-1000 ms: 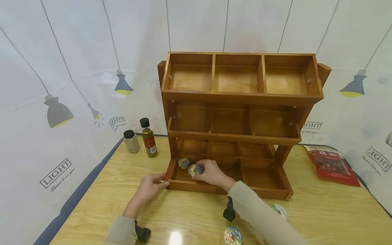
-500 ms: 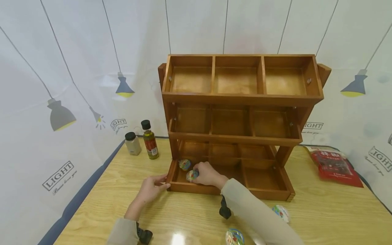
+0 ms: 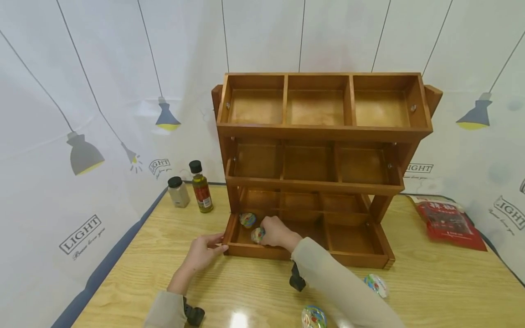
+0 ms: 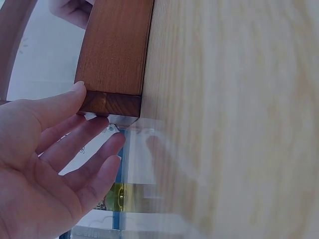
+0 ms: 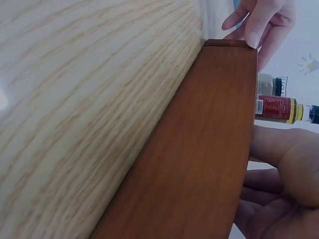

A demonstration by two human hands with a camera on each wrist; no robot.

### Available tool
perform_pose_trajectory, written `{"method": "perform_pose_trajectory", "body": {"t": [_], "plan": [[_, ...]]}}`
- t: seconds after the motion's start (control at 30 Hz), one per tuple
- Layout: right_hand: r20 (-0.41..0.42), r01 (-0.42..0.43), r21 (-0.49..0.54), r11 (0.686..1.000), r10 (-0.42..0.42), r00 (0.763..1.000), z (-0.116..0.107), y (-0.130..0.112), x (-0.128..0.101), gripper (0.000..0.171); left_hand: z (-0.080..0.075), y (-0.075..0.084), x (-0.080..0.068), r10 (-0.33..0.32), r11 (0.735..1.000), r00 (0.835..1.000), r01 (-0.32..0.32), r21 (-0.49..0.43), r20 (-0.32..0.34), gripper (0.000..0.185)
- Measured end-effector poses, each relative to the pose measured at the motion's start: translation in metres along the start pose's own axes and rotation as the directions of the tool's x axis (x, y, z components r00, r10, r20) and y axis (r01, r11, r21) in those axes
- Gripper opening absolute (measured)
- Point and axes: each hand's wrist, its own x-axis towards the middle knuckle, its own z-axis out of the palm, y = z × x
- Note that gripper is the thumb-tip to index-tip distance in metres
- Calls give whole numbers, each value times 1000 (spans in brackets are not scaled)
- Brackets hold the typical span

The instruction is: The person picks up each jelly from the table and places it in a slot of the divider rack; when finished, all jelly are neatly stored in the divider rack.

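Observation:
My right hand [image 3: 277, 232] pinches a small round jelly cup [image 3: 257, 235] with a shiny, multicoloured lid. The hand is inside the bottom left compartment of a brown wooden rack [image 3: 309, 256]. Another jelly cup [image 3: 247, 220] sits just behind it, near that compartment's left side. In the right wrist view, the rack's front board hides the held cup and some fingertips. My left hand [image 4: 55, 149] touches the front left corner of the bottom tier. Its thumb lies against the corner edge, and its other fingers stay loosely extended beside the end.
Two more jelly cups lie on the table: one near the front [image 3: 314, 317], the other further right [image 3: 376, 285]. A black-capped jar [image 3: 178, 193] and an oil bottle [image 3: 202, 189] stand left of the rack. Right of it lies a red packet [image 3: 449, 223]. Two divided tiers rise above the bottom one.
My right hand has lowered the jelly cup slightly, down and to the left in the compartment, over the last second. My left hand stays at the rack's corner.

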Motion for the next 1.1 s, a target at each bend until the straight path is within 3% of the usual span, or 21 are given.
{"method": "perform_pose_trajectory", "body": {"t": [0.2, 0.37, 0.43, 0.53, 0.67, 0.77, 0.87, 1.0, 1.1], "plan": [[-5, -20, -25, 999, 20, 1000, -3, 0, -4, 10, 1, -1, 0, 3, 1000, 1000, -3, -7, 13, 43], [-23, -29, 80, 996, 31, 999, -13, 3, -8, 48, 0, 0, -1, 8, 1000, 1000, -8, -4, 6, 43], [-52, -24, 176, 984, 33, 998, -18, 7, -11, 53, -1, 0, -1, 9, 1000, 1000, -9, -2, 5, 43], [-109, 9, 337, 941, 29, 994, -26, 16, -17, 52, -1, 0, -1, 7, 1000, 1000, -7, -6, 11, 44], [-139, 59, 521, 852, 16, 990, -40, 29, -34, 49, -1, -1, -1, 11, 1000, 1000, -11, -15, 21, 45], [-137, 74, 602, 795, 12, 990, -52, 37, -52, 49, -1, -3, -1, 6, 1000, 1000, -6, -18, 24, 45], [-147, 92, 643, 760, 4, 989, -64, 46, -74, 48, -1, -4, -1, 5, 1000, 1000, -4, -16, 25, 45], [-149, 101, 649, 754, -4, 989, -78, 61, -107, 49, -1, 1, -1, 10, 1000, 1000, -10, -10, 27, 44], [-143, 109, 609, 786, -27, 989, -81, 78, -132, 49, -2, 3, -2, 22, 1000, 999, -21, -6, 31, 44]]}}
